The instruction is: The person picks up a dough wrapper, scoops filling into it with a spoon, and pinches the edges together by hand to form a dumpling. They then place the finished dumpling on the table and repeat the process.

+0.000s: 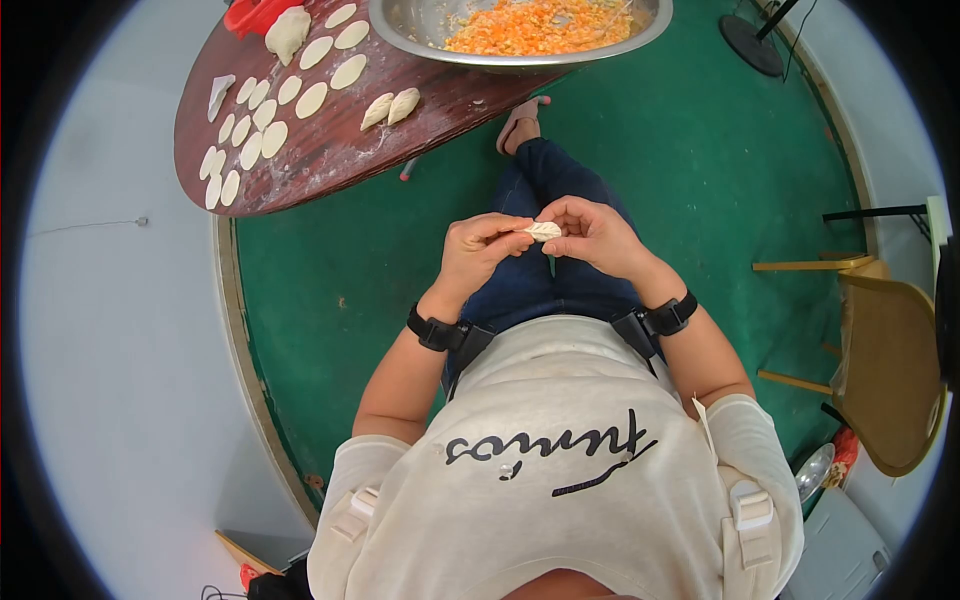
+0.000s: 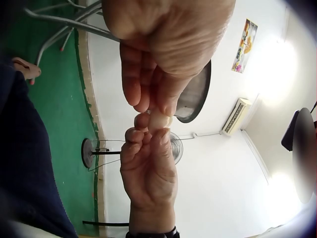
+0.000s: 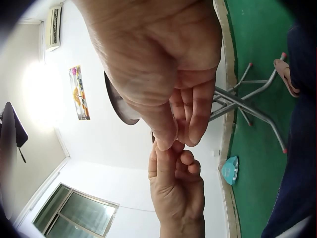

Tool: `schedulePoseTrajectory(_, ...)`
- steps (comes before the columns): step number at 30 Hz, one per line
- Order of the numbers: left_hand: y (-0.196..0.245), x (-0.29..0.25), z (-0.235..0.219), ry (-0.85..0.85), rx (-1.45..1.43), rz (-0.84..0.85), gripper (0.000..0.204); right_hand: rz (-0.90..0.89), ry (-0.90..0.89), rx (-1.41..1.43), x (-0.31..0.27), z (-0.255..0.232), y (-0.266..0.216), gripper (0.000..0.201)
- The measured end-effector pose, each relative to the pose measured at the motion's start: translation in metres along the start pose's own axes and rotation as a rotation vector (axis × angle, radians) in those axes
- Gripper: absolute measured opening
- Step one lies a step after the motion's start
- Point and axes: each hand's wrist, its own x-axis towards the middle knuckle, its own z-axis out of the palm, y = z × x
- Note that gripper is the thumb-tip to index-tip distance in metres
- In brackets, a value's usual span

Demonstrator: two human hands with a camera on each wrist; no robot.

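A small pleated dumpling (image 1: pixel 544 231) is held between both hands above the lap. My left hand (image 1: pixel 484 252) pinches its left end between thumb and fingers. At the other end my right hand (image 1: pixel 598 238) pinches it along the edge. Pleats show across the top in the head view. From the left wrist, the pale dough (image 2: pixel 158 120) appears between the fingertips of the two hands. In the right wrist view the fingers of the right hand (image 3: pixel 168 84) and left hand (image 3: pixel 179 193) meet and hide most of it.
A dark red table (image 1: pixel 330 165) ahead bears flat dough rounds (image 1: pixel 311 100), two finished dumplings (image 1: pixel 404 104), a dough lump (image 1: pixel 289 35), and a red container (image 1: pixel 255 14). A metal basin (image 1: pixel 385 30) of orange filling (image 1: pixel 540 27) stands at its edge. A chair (image 1: pixel 885 370) is on the right.
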Motion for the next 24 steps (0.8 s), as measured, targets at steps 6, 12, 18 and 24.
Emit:
schedulePoseTrajectory(6, -0.0005, -0.0008, 0.0037, -0.001, -0.214, -0.065, 0.027, -0.007, 0.004, 0.004, 0.0006, 0.0009, 0.0042, 0.027)
schedulePoseTrajectory(12, -0.0009, -0.001, 0.0023, -0.042, -0.113, -0.089, 0.024, -0.003, 0.039, -0.046, -0.0007, 0.0014, 0.0009, 0.023)
schedulePoseTrajectory(18, -0.004, 0.0008, -0.0002, -0.08, 0.032, 0.03, 0.024, 0.011, 0.043, -0.155, 0.0, -0.001, 0.0023, 0.022)
schedulePoseTrajectory(24, -0.0053, 0.002, 0.0016, -0.038, -0.331, -0.157, 0.028, 0.0, 0.101, -0.154, 0.0001, -0.0001, 0.0016, 0.022)
